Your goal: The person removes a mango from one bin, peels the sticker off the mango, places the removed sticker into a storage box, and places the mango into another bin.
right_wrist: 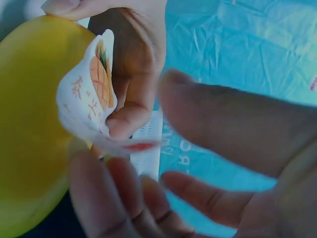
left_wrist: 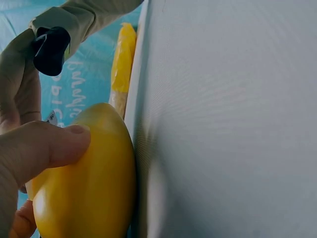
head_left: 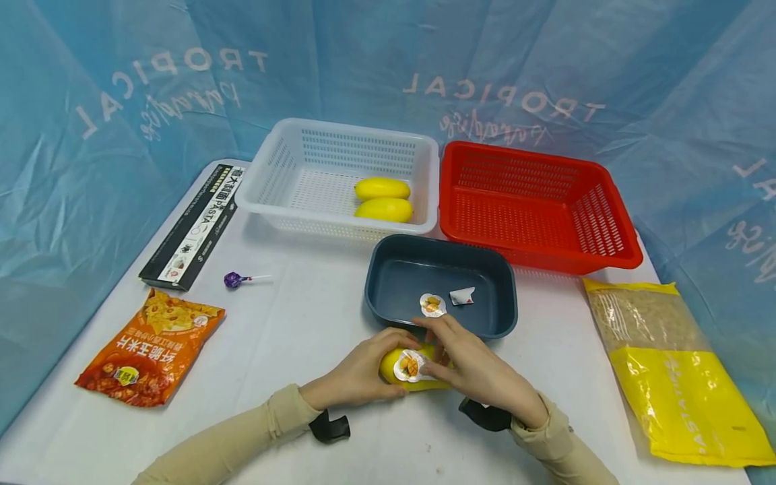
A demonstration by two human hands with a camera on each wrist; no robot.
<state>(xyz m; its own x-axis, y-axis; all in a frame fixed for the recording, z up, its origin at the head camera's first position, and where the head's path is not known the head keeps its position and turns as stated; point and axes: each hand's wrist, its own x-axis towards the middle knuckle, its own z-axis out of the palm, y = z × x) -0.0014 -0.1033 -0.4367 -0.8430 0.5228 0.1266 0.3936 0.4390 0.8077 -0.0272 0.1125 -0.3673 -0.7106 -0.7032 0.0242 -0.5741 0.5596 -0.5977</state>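
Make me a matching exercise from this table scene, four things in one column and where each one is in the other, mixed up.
Things:
1. two mangoes
2. peeled-off sticker
3. lollipop
4. mango with sticker

Places:
A. in the dark blue tray
B. between both hands
C. in the white basket
D. on the table beside the black pasta box

Pairs: 1-C, 2-A, 3-D, 4-B

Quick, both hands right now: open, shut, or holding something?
Left hand: curled round the smooth yellow mango, holding it on the white table.
Right hand: fingers pinch the white oval fruit sticker on that mango.
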